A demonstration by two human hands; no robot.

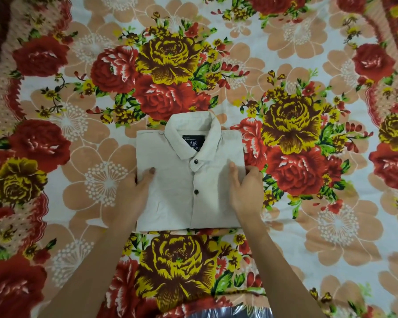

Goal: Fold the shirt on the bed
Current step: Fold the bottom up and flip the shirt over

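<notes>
From where I stand the pale shirt (189, 180) lies near the middle of the bed (308, 226), on the flowered sheet, already brought down to a neat rectangle. The collar (193, 131) is on top and points away from the person, the dark label (192, 143) shows inside it, and two dark buttons (196, 161) run down the placket. Both hands are at its sides. The left hand (133, 191) grips the left edge, thumb laid on the cloth and fingers tucked out of sight beneath it. The right hand (247, 191) holds the right edge the same way, thumb on top and fingers curled round the fold.

The folding looks as good as done — what remains, I judge, is squaring and settling the packet. To do that well the two hands should work evenly, with the same pressure from each side, so the placket sits on the centre line and the collar does not skew. Any lift should be low and level, since the layers underneath could slide out. A light smoothing outward from the buttons would flatten the faint creases low on the left — no tugging at the collar.
</notes>
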